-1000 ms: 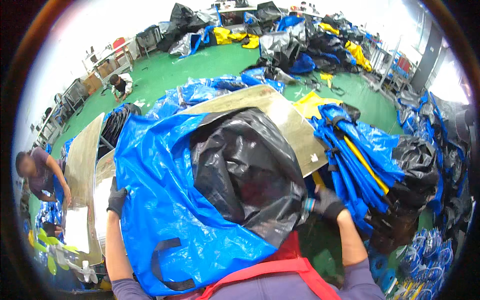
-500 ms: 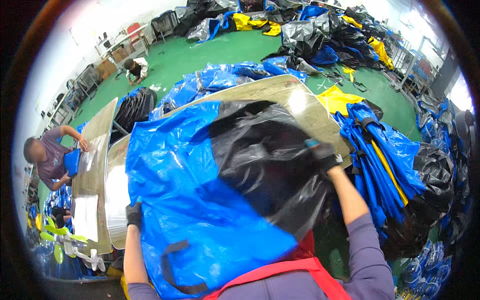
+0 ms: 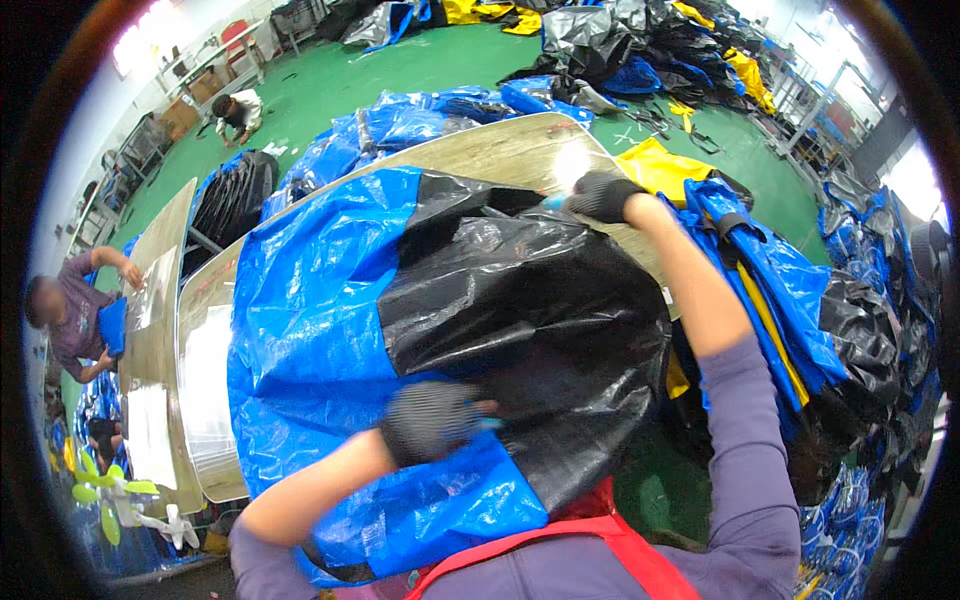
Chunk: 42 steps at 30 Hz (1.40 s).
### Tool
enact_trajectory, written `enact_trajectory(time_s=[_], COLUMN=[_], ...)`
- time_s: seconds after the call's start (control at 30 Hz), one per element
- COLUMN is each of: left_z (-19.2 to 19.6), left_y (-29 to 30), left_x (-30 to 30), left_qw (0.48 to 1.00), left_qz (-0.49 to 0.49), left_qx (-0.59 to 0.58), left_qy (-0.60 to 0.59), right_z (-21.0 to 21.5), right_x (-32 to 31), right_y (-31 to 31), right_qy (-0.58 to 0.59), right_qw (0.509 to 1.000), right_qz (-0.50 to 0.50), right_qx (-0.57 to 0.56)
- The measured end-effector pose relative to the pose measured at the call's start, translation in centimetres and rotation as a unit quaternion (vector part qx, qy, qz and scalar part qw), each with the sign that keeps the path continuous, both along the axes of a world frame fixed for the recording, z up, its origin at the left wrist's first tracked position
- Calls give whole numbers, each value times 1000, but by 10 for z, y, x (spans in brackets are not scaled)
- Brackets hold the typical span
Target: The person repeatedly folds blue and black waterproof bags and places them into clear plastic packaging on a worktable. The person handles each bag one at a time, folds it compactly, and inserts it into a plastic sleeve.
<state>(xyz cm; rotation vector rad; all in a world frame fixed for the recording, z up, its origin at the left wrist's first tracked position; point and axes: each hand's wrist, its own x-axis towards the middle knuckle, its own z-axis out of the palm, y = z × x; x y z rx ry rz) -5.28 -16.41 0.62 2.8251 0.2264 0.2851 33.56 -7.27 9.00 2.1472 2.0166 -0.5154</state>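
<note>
A large blue-and-black tarpaulin bag (image 3: pixel 320 300) lies spread over the table (image 3: pixel 520 140) in front of me, blue on the left and shiny black on the right. At the bag's far black edge, my right hand (image 3: pixel 605 197), in a dark knit glove, is closed with the edge at its fingertips. My left hand (image 3: pixel 432 422), gloved the same way, is over the lower middle of the bag near the seam between the colours. Motion smears it, and its grip does not show. Something teal shows at the fingertips of both hands.
Folded blue bags with black and yellow parts (image 3: pixel 760 300) are stacked at my right. More wrapped blue bags (image 3: pixel 400 130) lie beyond the table. On the left a person (image 3: pixel 85 310) handles a blue piece at another table; a green-bladed fan (image 3: pixel 110 490) stands below.
My left hand has moved from the bag's left edge to its lower middle. The right hand has gone up and left to the far edge. The black part has spread; the strap at lower left is mostly hidden.
</note>
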Motion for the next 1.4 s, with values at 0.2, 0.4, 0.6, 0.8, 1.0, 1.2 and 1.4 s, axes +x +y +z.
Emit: enact_trajectory(time_s=[0.2, 0.4, 0.6, 0.8, 1.0, 1.2, 1.4], left_z=[-91, -142, -140, 1, -48, -105, -16], left_y=[-61, -109, -120, 11, 92, 82, 154], left_x=[126, 101, 105, 71, 138, 154, 43], left_qw=[974, 937, 950, 932, 989, 974, 891], left_qz=[-148, -176, -163, 62, 141, 204, 297], left_qx=[-156, -289, -265, -242, 40, 94, 120], left_qy=[-75, -90, -40, -262, -2, -31, -321], right_z=[-106, -38, -90, -44, -47, -25, -126], right_x=[-64, 16, 65, 21, 15, 2, -16], right_y=[19, 48, 76, -17, -80, -76, -47], right_qy=[-121, 3, 18, 48, 224, -175, -8], right_qw=[993, 985, 989, 987, 887, 827, 976], right_qz=[-5, -59, -68, -153, -135, -129, -96], right_qx=[8, 159, 133, -2, 381, 518, 197])
